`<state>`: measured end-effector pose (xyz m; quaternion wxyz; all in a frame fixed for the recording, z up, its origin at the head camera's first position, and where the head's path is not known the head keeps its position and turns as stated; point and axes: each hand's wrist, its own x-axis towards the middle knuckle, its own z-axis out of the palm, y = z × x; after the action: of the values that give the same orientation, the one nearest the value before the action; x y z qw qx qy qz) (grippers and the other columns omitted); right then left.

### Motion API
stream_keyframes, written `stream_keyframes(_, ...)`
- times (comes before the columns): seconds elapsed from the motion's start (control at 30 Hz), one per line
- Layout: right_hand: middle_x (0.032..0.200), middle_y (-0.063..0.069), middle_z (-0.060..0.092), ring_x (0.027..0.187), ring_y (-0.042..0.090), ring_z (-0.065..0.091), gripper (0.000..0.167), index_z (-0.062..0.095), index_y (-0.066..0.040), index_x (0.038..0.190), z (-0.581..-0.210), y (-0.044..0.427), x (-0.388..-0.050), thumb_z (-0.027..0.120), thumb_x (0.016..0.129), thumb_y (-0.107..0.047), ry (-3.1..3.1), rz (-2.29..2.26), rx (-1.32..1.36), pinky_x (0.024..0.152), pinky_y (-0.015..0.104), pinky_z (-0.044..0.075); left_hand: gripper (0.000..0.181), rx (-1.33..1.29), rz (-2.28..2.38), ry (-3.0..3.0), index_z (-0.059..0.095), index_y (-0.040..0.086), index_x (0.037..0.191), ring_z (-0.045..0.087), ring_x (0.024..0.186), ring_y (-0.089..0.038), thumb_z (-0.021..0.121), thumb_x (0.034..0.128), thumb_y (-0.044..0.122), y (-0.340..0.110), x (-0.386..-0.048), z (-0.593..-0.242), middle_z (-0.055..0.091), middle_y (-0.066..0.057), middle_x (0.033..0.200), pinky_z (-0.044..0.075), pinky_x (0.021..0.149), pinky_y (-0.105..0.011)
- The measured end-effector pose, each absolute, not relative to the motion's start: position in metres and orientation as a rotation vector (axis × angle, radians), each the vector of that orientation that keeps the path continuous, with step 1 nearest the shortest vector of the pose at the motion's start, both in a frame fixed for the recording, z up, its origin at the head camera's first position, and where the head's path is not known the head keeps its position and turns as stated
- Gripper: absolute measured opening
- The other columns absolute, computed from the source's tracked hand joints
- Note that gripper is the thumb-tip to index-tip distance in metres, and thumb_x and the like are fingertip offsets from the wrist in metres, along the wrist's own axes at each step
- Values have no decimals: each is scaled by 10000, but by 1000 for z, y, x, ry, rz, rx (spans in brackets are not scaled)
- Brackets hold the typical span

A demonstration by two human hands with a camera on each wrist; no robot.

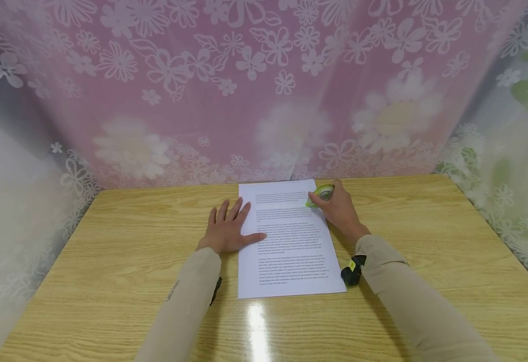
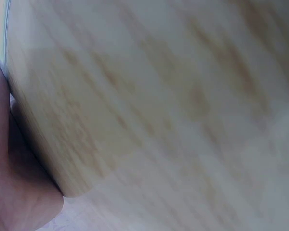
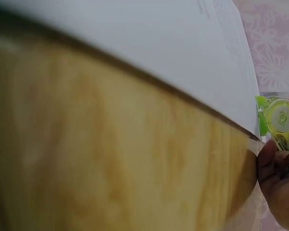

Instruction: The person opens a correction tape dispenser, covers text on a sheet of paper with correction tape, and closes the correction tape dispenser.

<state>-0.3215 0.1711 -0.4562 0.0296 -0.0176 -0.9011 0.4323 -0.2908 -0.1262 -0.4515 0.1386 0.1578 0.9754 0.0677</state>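
A printed sheet of white paper (image 1: 291, 241) lies on the table, its lines of text facing up. My left hand (image 1: 229, 231) rests palm down over its left edge, fingers spread and thumb stretched across the print. At the upper right of the page my right hand (image 1: 342, 213) grips a green correction tape (image 1: 324, 192) between thumb and fingers. In the right wrist view the correction tape (image 3: 282, 116) shows a clear casing with a round reel, its green end by the paper's edge. The left wrist view shows part of the left hand (image 2: 24, 197) and blurred tabletop.
The wooden table (image 1: 133, 281) reaches back to a pink flowered curtain (image 1: 246, 100), with pale curtains at both sides. A black wrist device (image 1: 353, 270) sits beneath the right sleeve, close to the paper's lower right edge.
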Motion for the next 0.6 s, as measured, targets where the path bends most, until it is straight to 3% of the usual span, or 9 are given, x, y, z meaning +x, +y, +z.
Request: stream_keyframes(0.6,1006,188,553,821,286,567,684,330,26,1270,-458,176,-321,640,893,-453,-2758,1349,-55,686,354,472,1045,443,256,2814,-20,350,1533,-159,1427,-263,293,712,915,-130,-299,-466,-115,90,1577,-128,1094,-529)
